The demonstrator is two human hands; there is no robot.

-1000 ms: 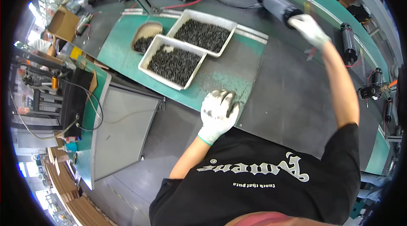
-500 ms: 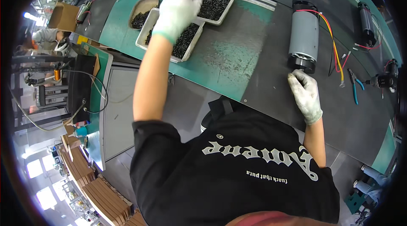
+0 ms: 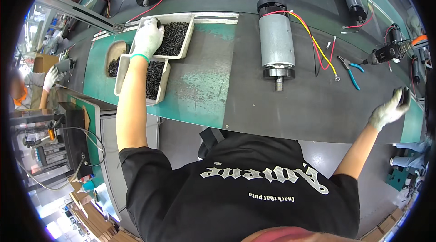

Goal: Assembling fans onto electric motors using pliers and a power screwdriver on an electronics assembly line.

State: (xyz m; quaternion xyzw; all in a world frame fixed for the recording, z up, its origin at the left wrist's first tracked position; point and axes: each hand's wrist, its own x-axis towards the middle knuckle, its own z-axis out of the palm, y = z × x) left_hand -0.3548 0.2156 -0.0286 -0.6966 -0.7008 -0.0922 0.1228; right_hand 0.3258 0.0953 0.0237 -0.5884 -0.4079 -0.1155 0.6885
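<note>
Green-edged workbench: left hand [image 3: 147, 38], fingers curled, now digs in the far tray [image 3: 187, 37] of black screws [image 3: 175, 38], while right hand [image 3: 388, 111] has left the grey motor [image 3: 275, 42], clutching something dark far right.

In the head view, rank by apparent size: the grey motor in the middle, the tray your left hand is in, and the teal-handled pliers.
1. Tray of small dark parts and grey motor: too alike to rank.
2. Teal-handled pliers: clearly smallest.
The left hand covers the tray's left end.

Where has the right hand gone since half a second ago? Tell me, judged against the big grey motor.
Yes. The right hand has swung out to the right, away from the grey motor, toward the belt's right end.
</note>
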